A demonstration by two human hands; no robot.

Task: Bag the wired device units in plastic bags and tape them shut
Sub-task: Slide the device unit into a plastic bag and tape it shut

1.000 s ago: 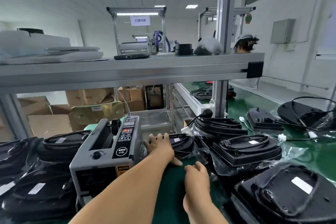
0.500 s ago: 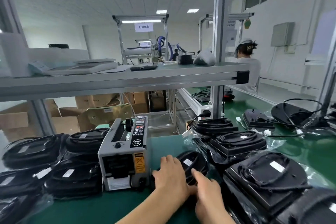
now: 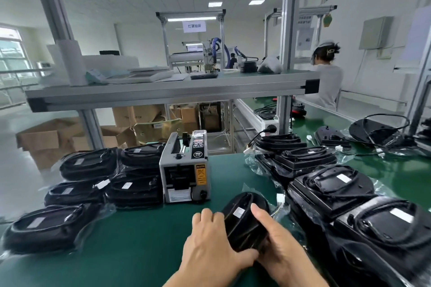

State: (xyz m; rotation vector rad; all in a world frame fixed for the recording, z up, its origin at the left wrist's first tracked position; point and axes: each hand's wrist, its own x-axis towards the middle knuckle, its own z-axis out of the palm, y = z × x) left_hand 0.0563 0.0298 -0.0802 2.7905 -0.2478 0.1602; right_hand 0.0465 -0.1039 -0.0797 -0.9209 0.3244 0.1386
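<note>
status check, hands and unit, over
One black unit gripped by left hand and right hand. Behind it, tape dispenser. Other units lie either side.

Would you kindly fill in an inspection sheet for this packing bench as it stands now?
Surface: green bench mat.
Job's things: black wired device unit tilted up in both hands; bagged units stacked on the left; further units in a row on the right; tape dispenser in the centre.
Clutter: papers on the overhead shelf.
Grippers: left hand grips the unit's near edge; right hand holds its right side.
Cables: black cables coiled on the far belt; plug in a socket.
Surroundings: worker at the next line; cardboard boxes on the floor.
</note>
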